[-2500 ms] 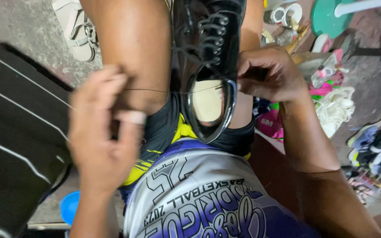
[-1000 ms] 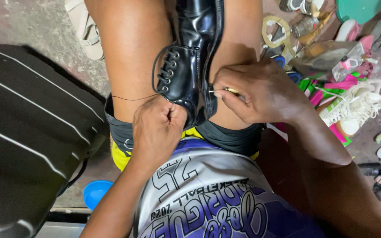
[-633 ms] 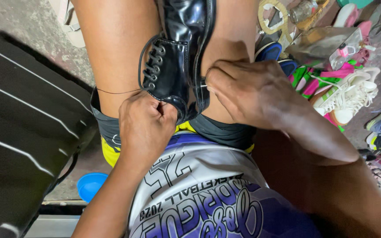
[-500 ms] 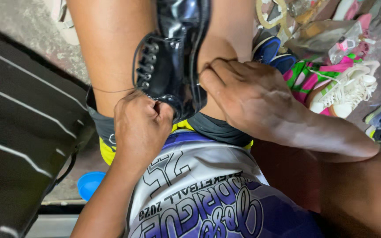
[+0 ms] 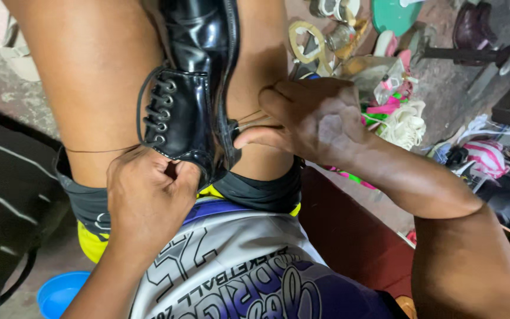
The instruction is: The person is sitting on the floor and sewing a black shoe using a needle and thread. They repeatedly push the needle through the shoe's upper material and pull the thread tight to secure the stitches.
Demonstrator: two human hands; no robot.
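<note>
1. Grey concrete floor (image 5: pixel 7 100) lies under me, with a heap of odd shoes and sandals (image 5: pixel 408 121) scattered over it at the upper right, pink, green and white ones among them, and a round green plastic lid (image 5: pixel 392 13) at the top edge.
2. To my left a black case with thin white stripes (image 5: pixel 7 195) fills the side of the view, and below it a small blue plastic bowl (image 5: pixel 60 292) sits on the floor.
3. Over my lap hangs my white and purple printed jersey (image 5: pixel 237 266), above dark shorts with a yellow trim.
4. Between my bare thighs I have a glossy black leather lace-up shoe (image 5: pixel 193 88) clamped, its heel end towards my body and its toe pointing away; the laces and eyelets face my left side.
5. My right hand (image 5: pixel 314 118) is clenched, with thumb and fingertips pinching a thin metal sewing awl (image 5: pixel 255 123) whose tip meets the sole edge of the shoe near the heel.
6. My left hand (image 5: pixel 149 198) is closed into a fist just under the shoe's heel, touching it, and grips a thin dark thread (image 5: pixel 98 149).
7. That thread runs taut from my left fist across my left thigh towards the edge of my leg.
</note>
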